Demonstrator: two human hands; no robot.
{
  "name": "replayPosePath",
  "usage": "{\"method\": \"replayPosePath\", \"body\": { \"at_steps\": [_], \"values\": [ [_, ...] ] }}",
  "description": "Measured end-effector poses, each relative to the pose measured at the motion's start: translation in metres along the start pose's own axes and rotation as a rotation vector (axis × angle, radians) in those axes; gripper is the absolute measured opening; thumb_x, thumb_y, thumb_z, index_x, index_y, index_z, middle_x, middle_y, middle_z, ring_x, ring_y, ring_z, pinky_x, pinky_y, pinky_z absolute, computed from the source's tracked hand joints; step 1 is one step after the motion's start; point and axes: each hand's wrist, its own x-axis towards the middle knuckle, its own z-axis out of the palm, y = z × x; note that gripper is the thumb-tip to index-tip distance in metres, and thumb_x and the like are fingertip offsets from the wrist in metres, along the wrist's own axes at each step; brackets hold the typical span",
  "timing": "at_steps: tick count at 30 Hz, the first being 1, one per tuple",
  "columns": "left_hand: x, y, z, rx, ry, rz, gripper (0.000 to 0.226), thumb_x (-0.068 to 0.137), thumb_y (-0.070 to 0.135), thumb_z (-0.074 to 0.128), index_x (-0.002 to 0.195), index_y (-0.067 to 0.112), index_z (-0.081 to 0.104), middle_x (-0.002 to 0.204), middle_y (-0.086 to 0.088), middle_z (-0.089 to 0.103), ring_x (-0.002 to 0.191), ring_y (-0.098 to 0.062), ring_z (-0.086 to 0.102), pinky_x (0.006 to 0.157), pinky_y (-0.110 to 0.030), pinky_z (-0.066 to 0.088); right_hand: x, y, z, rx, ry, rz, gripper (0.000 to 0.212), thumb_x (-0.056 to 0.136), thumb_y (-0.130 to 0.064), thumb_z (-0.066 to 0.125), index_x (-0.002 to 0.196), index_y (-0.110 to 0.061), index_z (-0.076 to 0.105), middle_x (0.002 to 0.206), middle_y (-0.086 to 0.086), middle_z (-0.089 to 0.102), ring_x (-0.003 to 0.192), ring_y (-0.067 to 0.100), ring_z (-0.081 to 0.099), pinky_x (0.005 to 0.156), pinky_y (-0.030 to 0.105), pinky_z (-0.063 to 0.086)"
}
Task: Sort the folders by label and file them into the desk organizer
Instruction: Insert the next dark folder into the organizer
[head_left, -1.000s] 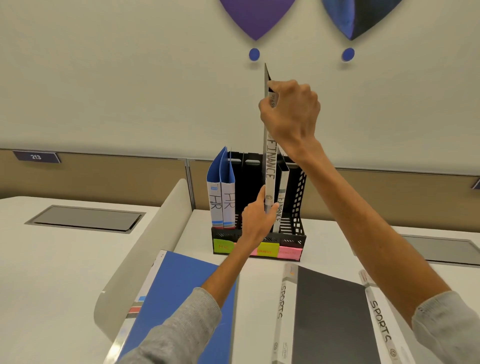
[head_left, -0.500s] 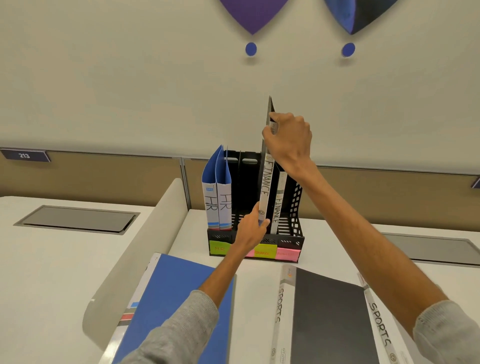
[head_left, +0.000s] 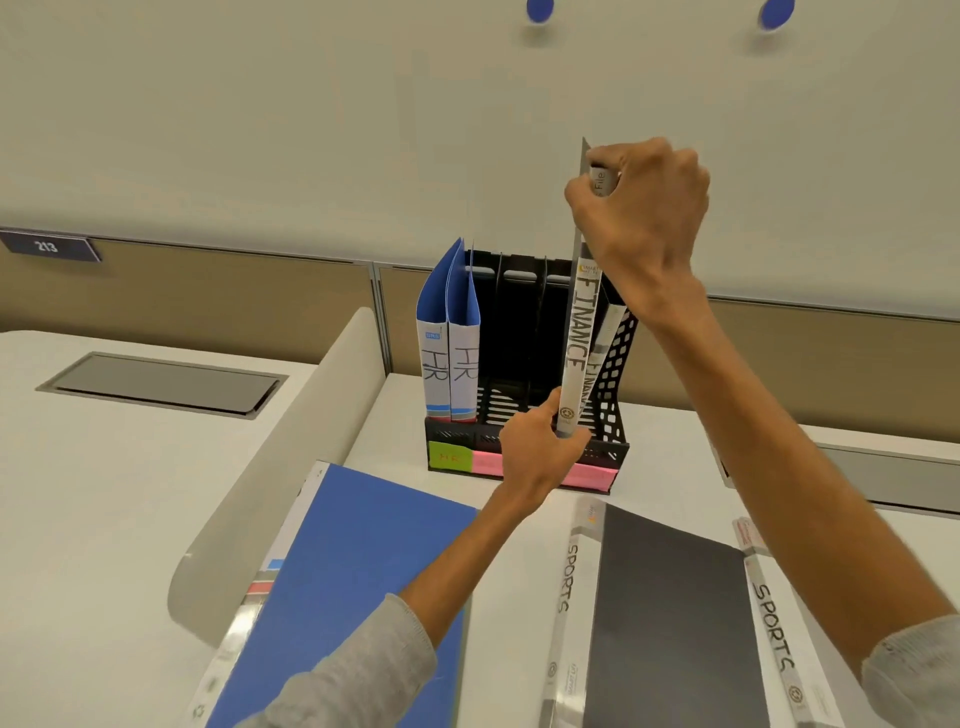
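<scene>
Lowered further, the FINANCE folder (head_left: 578, 353) is gripped by both hands, right hand (head_left: 641, 218) topmost, left hand (head_left: 537, 447) at the organizer (head_left: 613, 452); seating it rightmost is needed.

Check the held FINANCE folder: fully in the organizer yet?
Not yet. FINANCE folder stands upright, most of its spine above the organizer; right hand grips its top, left hand its bottom.
</scene>
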Motion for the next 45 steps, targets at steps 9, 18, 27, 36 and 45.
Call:
{"method": "replayPosePath", "body": {
  "at_steps": [9,18,27,36,45],
  "values": [
    [0.040,-0.028,0.007,0.065,-0.326,0.027,0.062,0.095,0.042,0.057,0.148,0.021,0.033,0.134,-0.003,0.061,0.105,-0.021,0.068,0.078,-0.028,0.057,0.001,0.032,0.036,0.116,-0.054,0.025,0.036,0.090,-0.023,0.053,0.122,-0.019,0.069,0.094,0.000,0.076,0.085,0.017,0.070,0.076,0.024,0.053],
    [0.074,-0.041,0.014,0.141,-0.488,-0.053,0.075,0.096,0.042,0.054,0.156,0.023,0.012,0.137,-0.007,0.058,0.115,-0.026,0.062,0.092,-0.042,0.053,0.005,0.052,0.066,0.098,-0.028,-0.039,0.034,0.096,-0.023,0.049,0.124,-0.017,0.068,0.089,0.004,0.076,0.077,0.018,0.070,0.072,0.023,0.051],
    [0.052,-0.075,0.020,0.274,-0.510,-0.180,0.072,0.093,0.046,0.058,0.152,0.019,0.028,0.150,-0.007,0.044,0.137,-0.024,0.041,0.109,-0.050,0.037,-0.046,0.080,0.106,-0.040,-0.333,-0.060,0.037,0.099,-0.031,0.047,0.132,-0.019,0.061,0.112,0.005,0.072,0.100,0.024,0.069,0.111,0.053,0.035],
    [0.037,-0.063,0.027,0.286,-0.447,-0.201,0.062,0.095,0.035,0.059,0.149,0.014,0.034,0.147,-0.008,0.047,0.136,-0.024,0.042,0.116,-0.050,0.026,-0.054,0.101,0.107,-0.122,-0.558,-0.091,0.054,0.103,-0.037,0.038,0.151,-0.013,0.032,0.159,0.007,0.027,0.151,0.021,0.008,0.116,0.064,0.004],
    [-0.026,-0.036,0.012,0.129,-0.217,-0.203,0.048,0.093,0.012,0.062,0.139,0.011,0.047,0.120,-0.011,0.067,0.110,-0.025,0.062,0.093,-0.035,0.050,-0.125,0.120,0.071,0.154,-0.230,0.019,0.043,0.099,-0.028,0.049,0.139,-0.012,0.049,0.146,0.009,0.047,0.143,0.022,0.032,0.116,0.049,0.029]
  ]
}}
